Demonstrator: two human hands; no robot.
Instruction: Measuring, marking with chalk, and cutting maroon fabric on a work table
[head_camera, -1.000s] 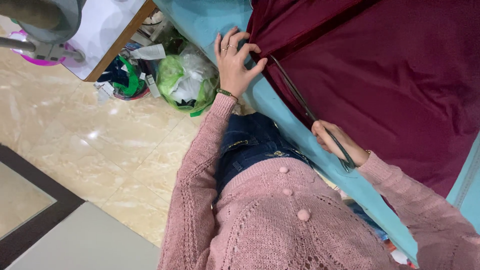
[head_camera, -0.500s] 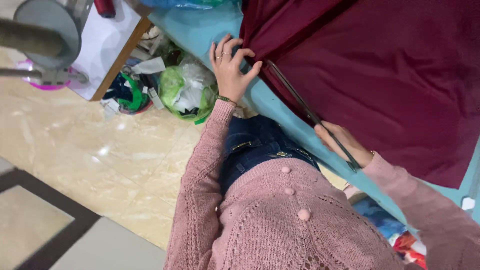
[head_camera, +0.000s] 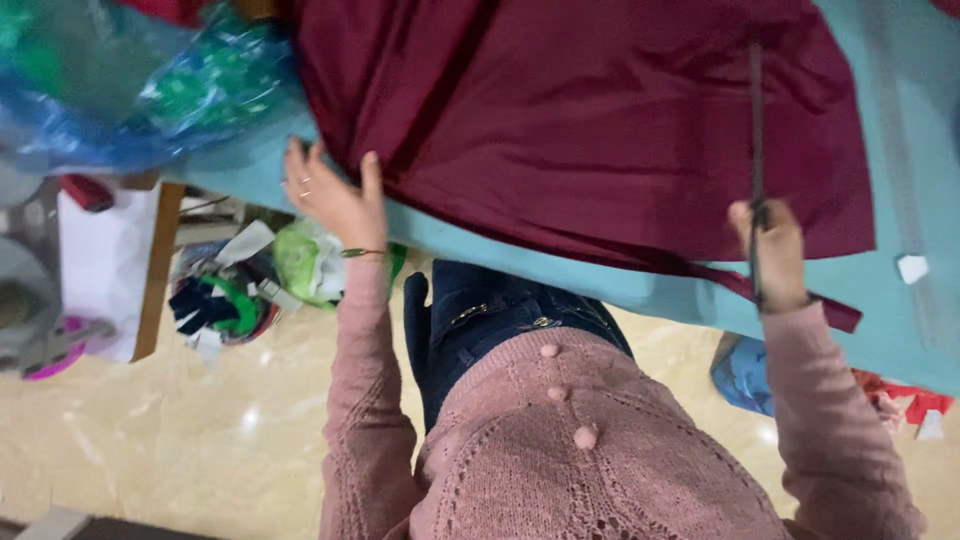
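Observation:
A large maroon cloth (head_camera: 600, 130) lies spread over a light blue table top (head_camera: 640, 290). My left hand (head_camera: 335, 195) rests flat on the cloth's near left edge, fingers apart, a thin bracelet on the wrist. My right hand (head_camera: 772, 250) grips the handles of long dark scissors (head_camera: 756, 150), whose blades reach away from me across the cloth. A loose strip of the maroon cloth (head_camera: 800, 300) hangs over the table's near edge beside that hand. Both arms wear a pink knitted sweater.
Blue and green plastic bags (head_camera: 150, 90) lie on the table's far left. Below, on the beige floor (head_camera: 180, 440), sit a heap of scraps and a green bag (head_camera: 300, 265), a white board on a wooden leg (head_camera: 100, 270), and more scraps (head_camera: 890, 400) at right.
The view has swung round so the table edge now runs nearly level. The scissors point straight away from me. My left hand has slid along the cloth's edge and lies flatter.

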